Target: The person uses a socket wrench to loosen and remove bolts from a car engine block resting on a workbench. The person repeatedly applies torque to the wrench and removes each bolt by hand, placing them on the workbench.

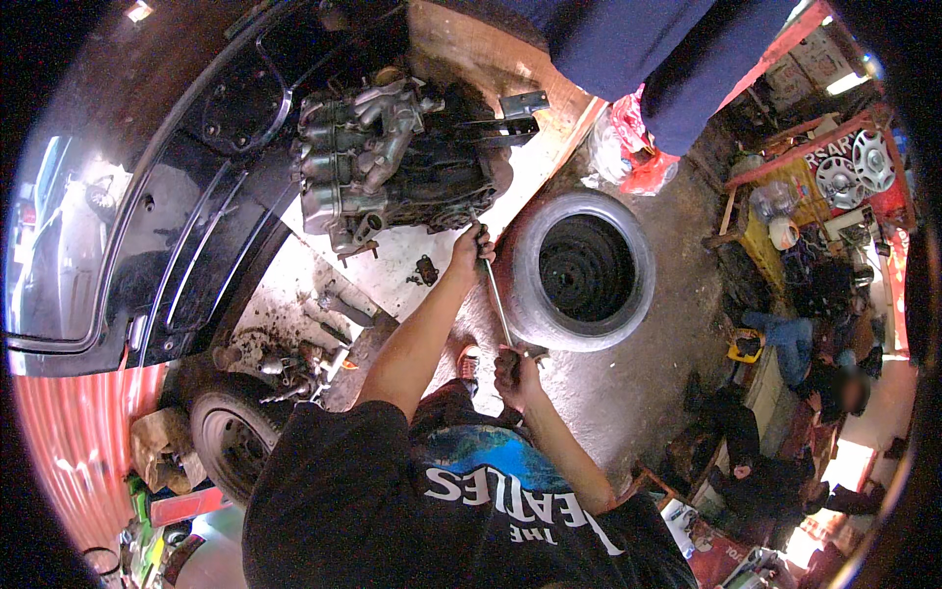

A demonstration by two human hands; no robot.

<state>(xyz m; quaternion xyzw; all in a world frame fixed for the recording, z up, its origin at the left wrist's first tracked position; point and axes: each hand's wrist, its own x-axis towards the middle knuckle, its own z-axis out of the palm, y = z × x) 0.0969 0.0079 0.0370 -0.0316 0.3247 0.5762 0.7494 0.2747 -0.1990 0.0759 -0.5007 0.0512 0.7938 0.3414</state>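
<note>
An engine block (392, 167), greasy and dark with grey metal manifold pipes, lies at the upper left on a pale surface. My left hand (473, 251) is closed around a long thin metal bar (498, 302) close to the engine's lower right edge. The bar's far end reaches the engine, but the exact contact is too dark to make out. Nearer to my body, my right hand (516, 379) grips the other end, where a short metal piece sticks out sideways. A small dark metal part (426, 270) lies beside my left forearm.
Right of the bar stands a stack of tires (643, 260). A black car body (177, 196) fills the left, with a wheel (235, 432) below it. Loose metal parts (299, 368) lie nearby. A person in blue clothing (638, 49) stands ahead; people sit at right near shelves (805, 187).
</note>
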